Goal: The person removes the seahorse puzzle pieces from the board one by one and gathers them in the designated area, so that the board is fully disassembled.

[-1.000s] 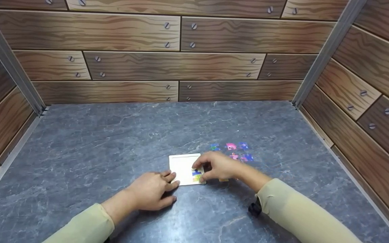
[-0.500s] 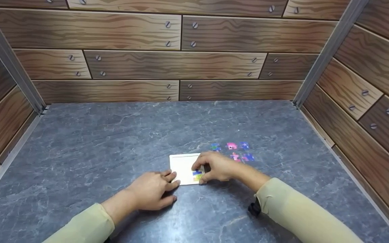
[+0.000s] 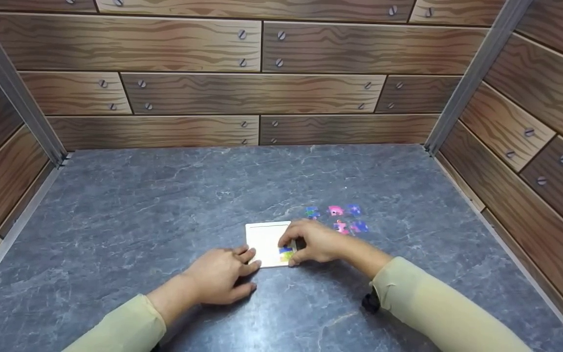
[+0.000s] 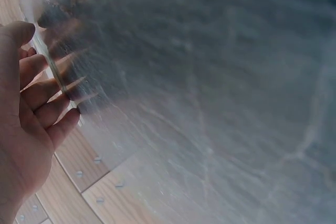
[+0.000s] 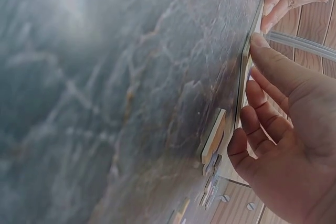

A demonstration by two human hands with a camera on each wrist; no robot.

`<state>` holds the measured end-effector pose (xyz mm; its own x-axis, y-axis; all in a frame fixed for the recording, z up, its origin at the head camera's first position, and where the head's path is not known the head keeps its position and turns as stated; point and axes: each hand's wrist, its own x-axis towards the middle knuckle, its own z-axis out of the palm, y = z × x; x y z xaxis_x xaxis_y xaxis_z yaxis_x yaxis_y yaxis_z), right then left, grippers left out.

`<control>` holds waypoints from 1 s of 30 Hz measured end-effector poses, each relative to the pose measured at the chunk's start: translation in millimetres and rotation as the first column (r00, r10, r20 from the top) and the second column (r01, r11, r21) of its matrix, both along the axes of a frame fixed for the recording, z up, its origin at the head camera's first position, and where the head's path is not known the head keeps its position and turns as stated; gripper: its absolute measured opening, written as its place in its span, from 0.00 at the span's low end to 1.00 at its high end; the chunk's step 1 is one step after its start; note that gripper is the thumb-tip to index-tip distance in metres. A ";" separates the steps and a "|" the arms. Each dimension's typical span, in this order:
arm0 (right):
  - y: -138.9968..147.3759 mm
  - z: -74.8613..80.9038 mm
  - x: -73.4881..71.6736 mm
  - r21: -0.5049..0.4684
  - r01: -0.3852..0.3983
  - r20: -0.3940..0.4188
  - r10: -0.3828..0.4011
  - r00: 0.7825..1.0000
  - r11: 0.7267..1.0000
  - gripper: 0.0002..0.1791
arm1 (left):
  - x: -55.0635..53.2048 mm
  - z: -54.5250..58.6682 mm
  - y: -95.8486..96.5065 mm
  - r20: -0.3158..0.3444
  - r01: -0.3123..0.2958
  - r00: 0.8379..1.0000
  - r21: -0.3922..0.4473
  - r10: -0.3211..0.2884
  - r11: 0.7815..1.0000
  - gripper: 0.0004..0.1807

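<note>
A white square puzzle tray point(image 3: 266, 239) lies on the table, with blue and yellow jigsaw puzzle pieces point(image 3: 286, 255) in its near right corner. My right hand point(image 3: 314, 240) bends over that corner, its thumb and index fingertip pinching about a puzzle piece; the other fingers hide part of the tray. My left hand point(image 3: 220, 276) rests at the tray's left edge, fingertips touching its rim, fingers relaxed. From the right wrist, the tray point(image 5: 247, 59) appears edge-on, with the right thumb against its border. The left wrist view shows the left fingers point(image 4: 50, 98) loosely bent along the tray's edge.
Several loose puzzle pieces lie right of the tray, among them a pink one point(image 3: 335, 210), a green-blue one point(image 3: 312, 212) and a purple-blue one point(image 3: 359, 227). Wood-patterned walls point(image 3: 188, 95) enclose the grey marbled table point(image 3: 164, 195) at the back and sides.
Both hands stay almost still at the tray. The head view shifts only slightly.
</note>
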<state>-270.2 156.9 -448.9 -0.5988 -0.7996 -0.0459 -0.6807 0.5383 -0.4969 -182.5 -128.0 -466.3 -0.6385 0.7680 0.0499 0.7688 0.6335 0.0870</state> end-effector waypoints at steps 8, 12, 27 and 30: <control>-0.6 -0.7 -0.3 -0.041 -0.028 -0.025 0.027 0.999 0.999 0.21 | 0.0 -2.1 -0.4 -0.012 -0.004 1.000 0.029 0.005 1.000 0.27; -0.7 -0.1 -0.1 -0.034 -0.024 -0.018 0.024 1.000 0.999 0.20 | -0.2 -2.0 -0.3 -0.024 -0.001 1.000 0.023 0.002 1.000 0.27; -1.5 -2.8 -1.7 -0.032 -0.032 -0.019 0.031 0.999 0.999 0.25 | -0.2 -1.2 -0.2 0.009 -0.014 1.000 0.010 0.014 1.000 0.28; -1.3 -2.5 -1.6 -0.017 -0.024 -0.014 0.023 1.000 1.000 0.24 | -0.4 -0.9 -0.2 0.016 -0.014 1.000 0.012 0.014 1.000 0.28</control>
<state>-271.8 155.6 -451.4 -0.5803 -0.8140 -0.0242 -0.6997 0.5136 -0.4966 -183.0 -128.2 -467.2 -0.6497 0.7585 0.0495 0.7586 0.6428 0.1068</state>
